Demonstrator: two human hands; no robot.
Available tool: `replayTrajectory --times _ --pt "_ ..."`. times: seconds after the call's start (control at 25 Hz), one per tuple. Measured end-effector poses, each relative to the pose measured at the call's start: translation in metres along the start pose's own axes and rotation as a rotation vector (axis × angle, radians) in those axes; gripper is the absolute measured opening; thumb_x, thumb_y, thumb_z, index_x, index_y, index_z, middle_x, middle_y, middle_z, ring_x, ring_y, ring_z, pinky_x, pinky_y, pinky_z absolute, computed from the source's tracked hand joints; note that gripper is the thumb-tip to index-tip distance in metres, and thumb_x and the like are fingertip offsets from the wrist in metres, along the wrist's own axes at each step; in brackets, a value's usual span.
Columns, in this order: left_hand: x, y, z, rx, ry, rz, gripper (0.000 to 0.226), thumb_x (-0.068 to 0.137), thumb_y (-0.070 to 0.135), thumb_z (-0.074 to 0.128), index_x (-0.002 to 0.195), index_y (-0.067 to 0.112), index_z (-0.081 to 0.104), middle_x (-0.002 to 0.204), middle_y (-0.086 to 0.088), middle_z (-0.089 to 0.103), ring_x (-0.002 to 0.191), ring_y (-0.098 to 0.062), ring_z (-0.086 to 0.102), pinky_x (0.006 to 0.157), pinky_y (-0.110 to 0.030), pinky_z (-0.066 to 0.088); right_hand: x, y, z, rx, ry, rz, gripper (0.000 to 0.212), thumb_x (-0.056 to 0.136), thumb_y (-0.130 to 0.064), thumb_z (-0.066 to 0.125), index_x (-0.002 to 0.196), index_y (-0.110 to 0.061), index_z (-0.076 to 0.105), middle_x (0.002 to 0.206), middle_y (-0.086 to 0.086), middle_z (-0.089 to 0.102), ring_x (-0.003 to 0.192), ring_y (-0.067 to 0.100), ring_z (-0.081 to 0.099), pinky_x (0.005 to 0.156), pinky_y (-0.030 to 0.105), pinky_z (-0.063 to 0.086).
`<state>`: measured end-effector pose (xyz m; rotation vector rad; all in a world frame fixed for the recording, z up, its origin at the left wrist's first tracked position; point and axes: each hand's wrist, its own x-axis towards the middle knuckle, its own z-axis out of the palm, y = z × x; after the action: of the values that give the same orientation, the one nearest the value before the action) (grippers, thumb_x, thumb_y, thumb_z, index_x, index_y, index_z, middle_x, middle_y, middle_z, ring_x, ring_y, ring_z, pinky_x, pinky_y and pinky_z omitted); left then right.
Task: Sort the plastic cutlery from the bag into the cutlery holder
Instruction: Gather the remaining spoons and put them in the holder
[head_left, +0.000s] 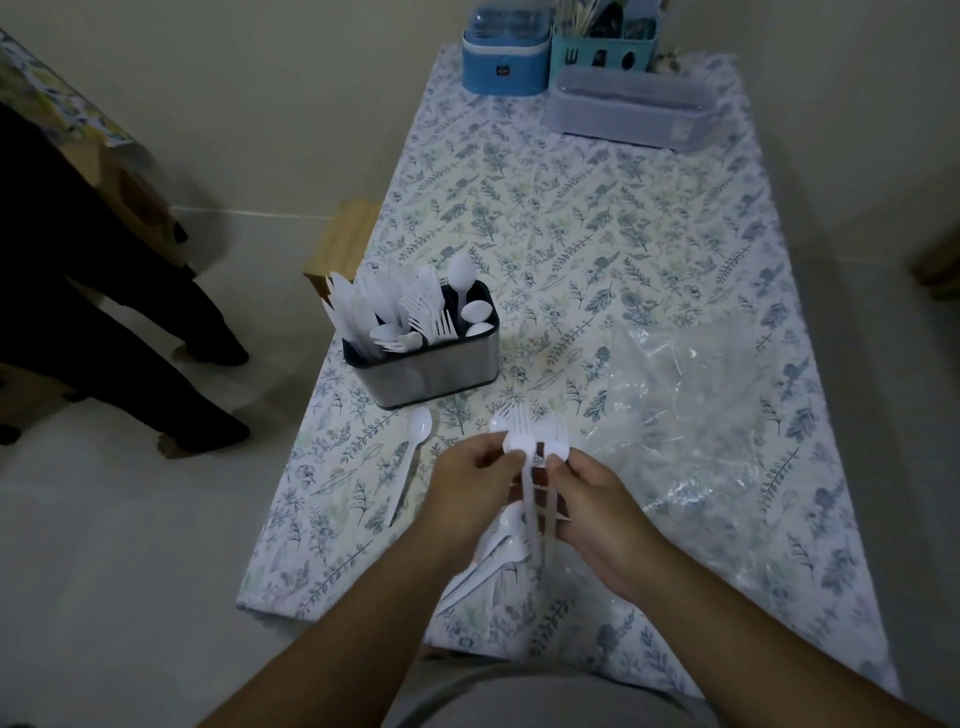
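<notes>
Both hands meet over the near part of the table. My left hand (470, 488) and my right hand (597, 512) together pinch a small bunch of white plastic forks (524, 434), tines pointing away from me. More white cutlery (488, 564) lies on the cloth under my hands. A single white spoon (415, 457) lies to the left of them. The metal cutlery holder (434, 366) stands further back on the left, filled with white knives, forks and spoons in separate compartments. The clear plastic bag (691, 415) lies crumpled to the right.
The table wears a leaf-patterned cloth (597, 234). At its far end stand a blue container (506, 57), a teal utensil caddy (605, 44) and a grey lidded box (631, 106). A person's dark-trousered legs (130, 332) stand on the floor to the left, beside a wooden stool (345, 239).
</notes>
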<state>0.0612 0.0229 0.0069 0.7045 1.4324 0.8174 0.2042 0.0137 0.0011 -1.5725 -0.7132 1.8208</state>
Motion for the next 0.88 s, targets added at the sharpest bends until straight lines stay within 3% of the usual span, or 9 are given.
replayTrajectory --times 0.12,0.2,0.28,0.44,0.64,0.76,0.88 --pt "-0.003 -0.018 0.008 -0.104 0.018 -0.035 0.021 0.095 0.017 0.062 0.113 0.016 0.073 0.102 -0.006 0.076 0.095 -0.025 0.073 0.086 -0.043 0.059 0.001 0.005 0.009 -0.019 -0.057 0.023 0.030 0.109 -0.029 0.042 0.120 -0.018 0.068 0.103 0.009 0.079 0.098 0.027 0.076 0.092 0.048 0.060" --pt "-0.006 -0.023 0.012 -0.118 0.139 -0.030 0.023 0.093 0.019 0.066 0.115 0.023 0.071 0.104 -0.001 0.076 0.096 -0.018 0.073 0.084 -0.038 0.060 -0.001 0.007 0.012 0.000 -0.100 0.023 0.031 0.110 -0.026 0.040 0.121 -0.017 0.068 0.107 0.008 0.079 0.096 0.024 0.076 0.086 0.042 0.061" --pt "-0.010 -0.022 0.013 -0.086 0.253 -0.012 0.017 0.091 0.016 0.068 0.105 0.025 0.072 0.096 0.001 0.076 0.091 -0.014 0.073 0.081 -0.033 0.061 -0.002 0.010 0.015 0.029 -0.134 0.037 0.031 0.110 -0.020 0.040 0.118 -0.012 0.068 0.104 0.011 0.079 0.090 0.021 0.077 0.077 0.034 0.059" --pt "-0.017 -0.026 0.014 0.021 0.338 0.080 0.013 0.088 0.019 0.070 0.095 0.031 0.072 0.087 0.006 0.075 0.082 -0.012 0.073 0.076 -0.043 0.062 -0.004 0.012 0.015 0.004 -0.135 0.015 0.028 0.108 -0.015 0.044 0.112 -0.004 0.071 0.104 0.018 0.077 0.092 0.027 0.075 0.071 0.029 0.059" --pt "-0.015 -0.019 0.007 -0.103 0.505 0.121 0.014 0.091 0.017 0.068 0.100 0.027 0.067 0.085 0.003 0.073 0.074 -0.010 0.069 0.066 -0.023 0.055 -0.003 0.017 0.012 -0.062 0.013 -0.046 0.023 0.105 -0.011 0.051 0.105 -0.003 0.072 0.105 0.014 0.077 0.093 0.024 0.076 0.084 0.039 0.063" --pt "-0.017 -0.015 0.003 -0.185 0.398 0.000 0.010 0.091 0.014 0.068 0.098 0.021 0.071 0.085 0.001 0.074 0.077 -0.012 0.070 0.071 -0.027 0.057 -0.001 0.020 0.010 0.005 0.013 -0.045 0.020 0.103 -0.010 0.055 0.117 -0.006 0.068 0.109 0.013 0.077 0.099 0.026 0.075 0.090 0.046 0.062" --pt "-0.021 -0.026 0.010 -0.018 0.294 0.034 0.011 0.092 0.015 0.067 0.092 0.023 0.073 0.086 0.003 0.076 0.083 -0.011 0.073 0.077 -0.032 0.060 -0.003 0.026 0.009 0.017 -0.041 -0.058 0.025 0.103 -0.011 0.056 0.126 -0.010 0.066 0.111 0.012 0.077 0.104 0.028 0.074 0.089 0.044 0.061"
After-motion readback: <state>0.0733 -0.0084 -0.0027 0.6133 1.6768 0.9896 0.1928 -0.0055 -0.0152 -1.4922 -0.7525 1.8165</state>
